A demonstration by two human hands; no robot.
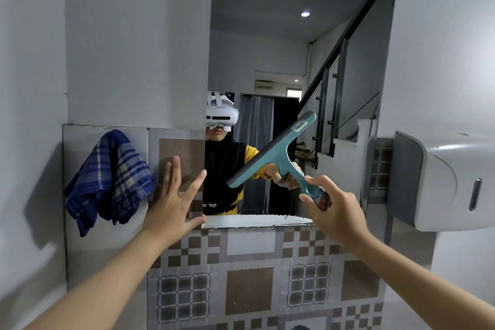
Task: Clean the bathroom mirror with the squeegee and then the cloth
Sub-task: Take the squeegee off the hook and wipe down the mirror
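The tall bathroom mirror (281,48) fills the wall ahead and reflects a person and a staircase. My right hand (334,211) grips the handle of a teal squeegee (278,153). Its blade slants from lower left to upper right across the lower part of the glass. My left hand (174,195) rests flat with spread fingers on the tiled wall at the mirror's left edge. A blue checked cloth (112,182) hangs on the wall to the left of that hand, untouched.
A white and grey wall dispenser (442,179) juts out at the right, close to my right forearm. Patterned brown and grey tiles (249,276) cover the wall below the mirror. Plain grey wall rises at the left.
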